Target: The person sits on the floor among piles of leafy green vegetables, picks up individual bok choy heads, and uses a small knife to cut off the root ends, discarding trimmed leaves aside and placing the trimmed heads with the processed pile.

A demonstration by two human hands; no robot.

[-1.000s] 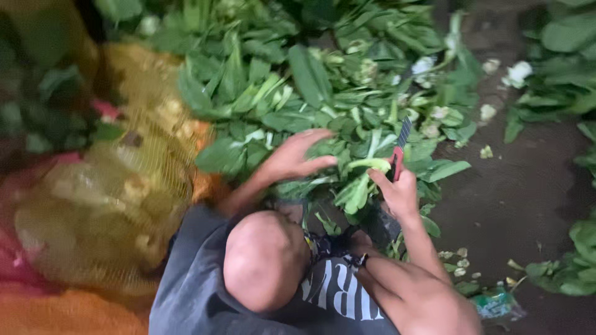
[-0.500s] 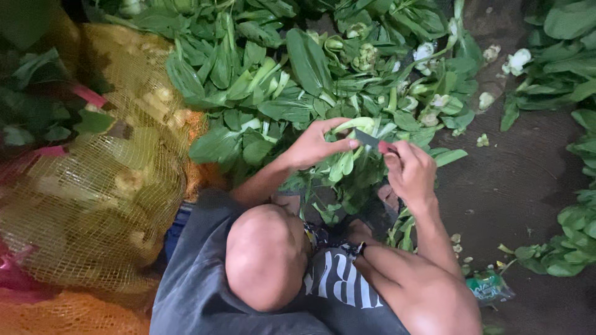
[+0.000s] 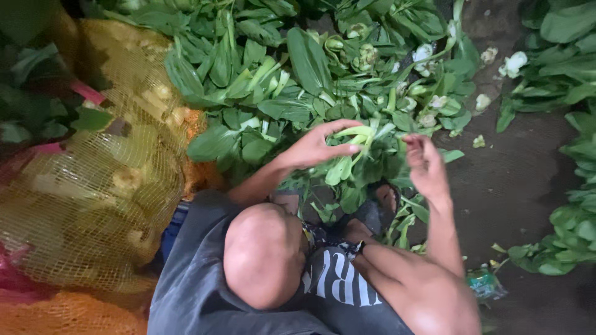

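A big heap of leafy greens (image 3: 279, 80) with pale stalks lies on the ground in front of me. My left hand (image 3: 316, 147) reaches into it and grips one leafy green plant (image 3: 357, 133) by its pale stalks. My right hand (image 3: 427, 164) is raised a little to the right of that plant, apart from it, with the fingers curled. Whether anything is in it is hidden. My bent knee (image 3: 264, 254) and grey shirt fill the lower middle.
A yellow mesh sack (image 3: 105, 186) stuffed with vegetables stands at the left, with an orange mesh sack (image 3: 62, 316) below it. Dark wet ground (image 3: 515, 180) runs along the right, with more greens (image 3: 574, 229) and a small plastic wrapper (image 3: 485, 282).
A second ago my right hand held a dark knife upright. The hands then met on the plant, and now the right hand has drawn away to the right while the left keeps hold.
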